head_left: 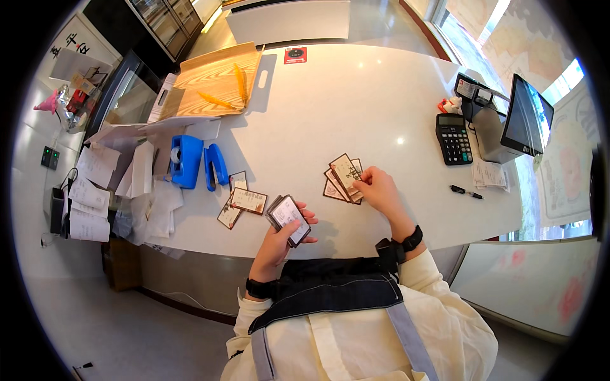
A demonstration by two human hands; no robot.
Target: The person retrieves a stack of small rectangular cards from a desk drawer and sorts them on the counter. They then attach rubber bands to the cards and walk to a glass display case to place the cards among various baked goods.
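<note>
A fanned stack of cards with dark edges sits in my left hand, its thumb lying across the top card. My right hand pinches the edge of a cream card with dark writing. That card lies over a small spread pile of similar cards on the white table; whether it is lifted off them I cannot tell. Left of my left hand lies another small group of cards, overlapping at different angles.
On the left stand a blue tape dispenser, a blue stapler and loose papers. Wooden trays with yellow tongs are behind them. At right are a black calculator, a pen and a screen.
</note>
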